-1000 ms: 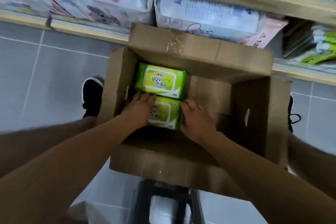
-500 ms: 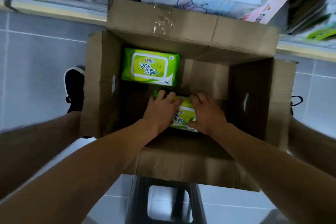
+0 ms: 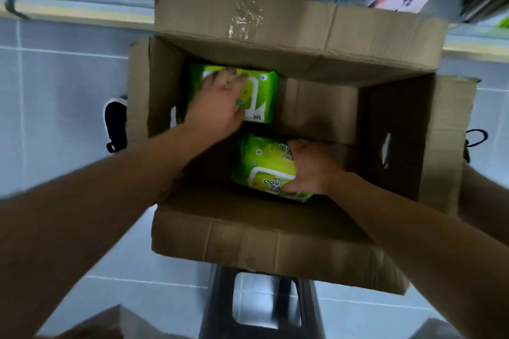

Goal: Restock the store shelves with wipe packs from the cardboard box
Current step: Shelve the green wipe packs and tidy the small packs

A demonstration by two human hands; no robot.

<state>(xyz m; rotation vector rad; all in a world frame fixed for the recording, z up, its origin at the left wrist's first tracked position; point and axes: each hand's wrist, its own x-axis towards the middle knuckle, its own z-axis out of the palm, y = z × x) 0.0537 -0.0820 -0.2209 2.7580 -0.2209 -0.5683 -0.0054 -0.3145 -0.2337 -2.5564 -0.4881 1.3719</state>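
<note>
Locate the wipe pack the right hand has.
Head view: the near wipe pack sits tilted inside the cardboard box, near its front wall, held by the right hand, just below the far wipe pack.

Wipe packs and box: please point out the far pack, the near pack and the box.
far pack (image 3: 265, 96), head view, its right end
near pack (image 3: 261, 162), head view, its green top
box (image 3: 275, 245), head view, near flap

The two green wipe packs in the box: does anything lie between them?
No. In the head view a dark, bare strip of box interior separates the far pack, under the left hand, from the near pack, gripped by the right hand.
</note>
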